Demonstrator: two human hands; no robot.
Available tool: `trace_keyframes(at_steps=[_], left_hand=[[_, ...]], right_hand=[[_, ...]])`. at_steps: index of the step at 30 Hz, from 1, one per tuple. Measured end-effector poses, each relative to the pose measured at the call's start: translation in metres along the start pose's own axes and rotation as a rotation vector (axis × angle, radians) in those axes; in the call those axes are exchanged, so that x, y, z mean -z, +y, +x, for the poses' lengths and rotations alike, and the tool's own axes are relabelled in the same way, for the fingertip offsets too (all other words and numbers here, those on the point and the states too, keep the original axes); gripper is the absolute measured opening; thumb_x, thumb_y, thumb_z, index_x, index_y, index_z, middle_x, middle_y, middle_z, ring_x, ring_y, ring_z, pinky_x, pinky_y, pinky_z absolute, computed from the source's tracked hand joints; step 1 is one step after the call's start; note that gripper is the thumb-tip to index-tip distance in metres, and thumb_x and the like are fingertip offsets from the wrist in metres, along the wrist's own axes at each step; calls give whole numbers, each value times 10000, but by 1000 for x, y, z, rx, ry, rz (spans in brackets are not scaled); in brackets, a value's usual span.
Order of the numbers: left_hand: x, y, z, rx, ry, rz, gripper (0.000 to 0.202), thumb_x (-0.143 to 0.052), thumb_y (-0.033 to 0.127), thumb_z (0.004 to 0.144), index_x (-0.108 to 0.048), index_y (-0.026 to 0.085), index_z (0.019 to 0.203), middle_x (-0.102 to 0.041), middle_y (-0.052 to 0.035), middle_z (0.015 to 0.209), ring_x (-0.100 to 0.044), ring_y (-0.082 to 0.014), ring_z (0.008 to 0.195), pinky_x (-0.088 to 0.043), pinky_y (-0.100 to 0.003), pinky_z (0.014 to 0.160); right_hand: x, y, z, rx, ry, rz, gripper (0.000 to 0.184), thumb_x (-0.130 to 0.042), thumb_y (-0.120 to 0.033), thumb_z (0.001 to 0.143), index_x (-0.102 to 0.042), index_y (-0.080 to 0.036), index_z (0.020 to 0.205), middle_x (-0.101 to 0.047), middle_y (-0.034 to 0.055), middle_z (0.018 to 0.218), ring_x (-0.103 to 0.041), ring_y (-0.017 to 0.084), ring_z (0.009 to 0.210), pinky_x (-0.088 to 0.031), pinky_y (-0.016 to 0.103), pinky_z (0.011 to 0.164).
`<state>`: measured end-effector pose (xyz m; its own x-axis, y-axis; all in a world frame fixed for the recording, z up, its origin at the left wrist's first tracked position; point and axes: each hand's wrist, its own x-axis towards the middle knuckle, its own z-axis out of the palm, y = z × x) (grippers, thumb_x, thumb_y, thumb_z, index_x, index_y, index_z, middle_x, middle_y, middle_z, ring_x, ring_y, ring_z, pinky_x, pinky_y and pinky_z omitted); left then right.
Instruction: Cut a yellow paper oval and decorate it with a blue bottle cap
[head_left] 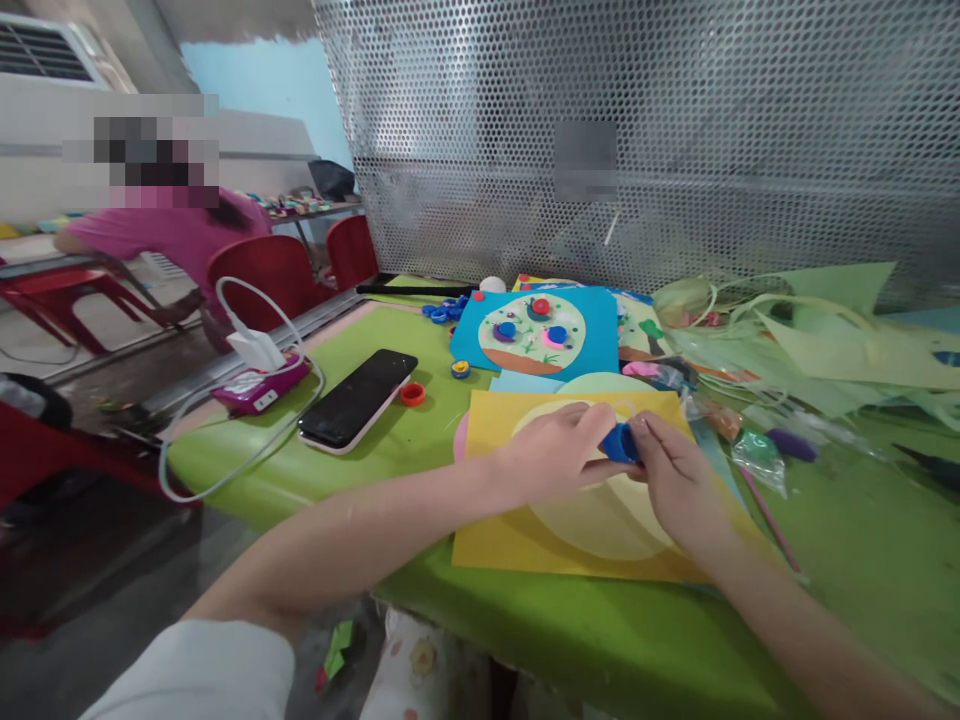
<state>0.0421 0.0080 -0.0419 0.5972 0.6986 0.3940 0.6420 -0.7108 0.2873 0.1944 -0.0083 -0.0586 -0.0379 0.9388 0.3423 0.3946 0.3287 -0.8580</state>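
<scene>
A blue cap is pinched between the fingertips of both hands, the left hand on one side and the right hand on the other. It is above a yellow sheet with a pale circle. Behind lies a blue card decorated with three caps. To the left are a red ring and a phone; to the right, a pink stick and bagged clay. All rest on a green table. Farther left, a person in pink sits facing away.
</scene>
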Motion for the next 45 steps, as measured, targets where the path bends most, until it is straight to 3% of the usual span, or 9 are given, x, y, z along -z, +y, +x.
trace_keyframes(at_steps=[12,18,24,28,35,42,45], left_hand=[[-7,5,7,108,-63,-9,275,-554,346,880,-565,140,1062,-618,-69,1022,-615,-211,892,-524,-396,749],[-10,5,6,152,-73,-54,296,-551,352,881,-553,149,1097,-607,-75,1064,-612,-213,899,-522,-406,760],[-10,-3,6,211,-86,-120,302,-540,365,886,-551,148,1096,-619,-66,1017,-624,-195,836,-532,-382,719],[-5,-5,4,195,-79,-149,299,-548,359,882,-552,148,1094,-616,-68,1028,-621,-202,856,-528,-394,737],[5,-8,0,92,-97,-187,328,-560,363,874,-543,155,1127,-605,-82,1090,-608,-227,941,-515,-430,795],[10,-17,2,-24,-141,-126,421,-630,346,828,-526,134,1177,-649,-113,1044,-602,-245,994,-506,-407,841],[7,-19,2,-84,-157,-118,342,-598,303,850,-543,143,1148,-657,-127,1041,-595,-242,998,-494,-390,863]], right_hand=[[-2,-5,6,-187,24,127,346,-478,-537,792,-392,-242,633,-327,-65,560,-319,131,456,-302,252,419],[-4,5,11,-239,-4,188,304,-461,-477,846,-414,-223,685,-331,-78,564,-327,101,420,-298,220,389],[-1,11,16,-192,-133,90,377,-452,-438,944,-488,-173,679,-356,-97,516,-336,72,373,-289,199,372],[7,12,17,-99,-209,-33,399,-461,-461,932,-489,-173,657,-368,-93,519,-344,77,381,-303,209,391],[13,3,15,93,-235,-282,258,-435,-348,848,-407,-233,619,-456,-43,545,-462,168,517,-328,272,494],[14,-1,7,107,-277,-426,161,-395,-275,860,-384,-252,700,-500,-36,573,-495,186,496,-320,263,461],[14,0,3,109,-274,-442,163,-362,-250,873,-365,-255,710,-496,-32,568,-487,186,475,-323,263,445]])
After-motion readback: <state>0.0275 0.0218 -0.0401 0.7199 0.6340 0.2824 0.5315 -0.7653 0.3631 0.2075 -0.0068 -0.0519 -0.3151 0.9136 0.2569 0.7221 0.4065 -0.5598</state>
